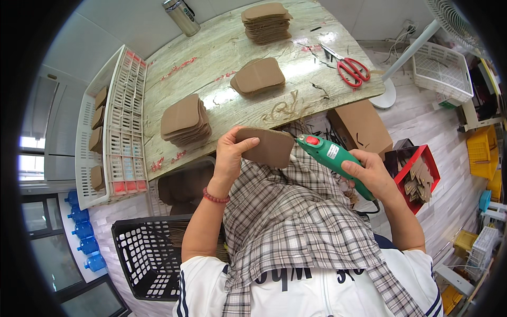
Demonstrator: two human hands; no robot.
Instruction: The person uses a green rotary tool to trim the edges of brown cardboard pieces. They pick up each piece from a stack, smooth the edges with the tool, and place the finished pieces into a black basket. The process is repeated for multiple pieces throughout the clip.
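My left hand (228, 158) pinches a flat brown rounded piece (268, 149) between thumb and fingers, just off the table's near edge and above my lap. My right hand (374, 177) is wrapped round a green handheld electric tool (338, 158) with a red switch and a dark cord. The tool's narrow tip points at the piece's right edge; whether they touch, I cannot tell. On the table lie a stack of similar brown pieces (182, 121), a smaller pile (260, 78) and a tall stack (265, 26) at the back.
Red-handled scissors (355, 73) and dark trimmings lie on the table's right side. A white plastic basket (127, 105) stands at the left, a black crate (145, 259) below it. A steel flask (181, 18) is at the back. Right: a cardboard box (364, 127), a red box (429, 165), a fan (459, 21).
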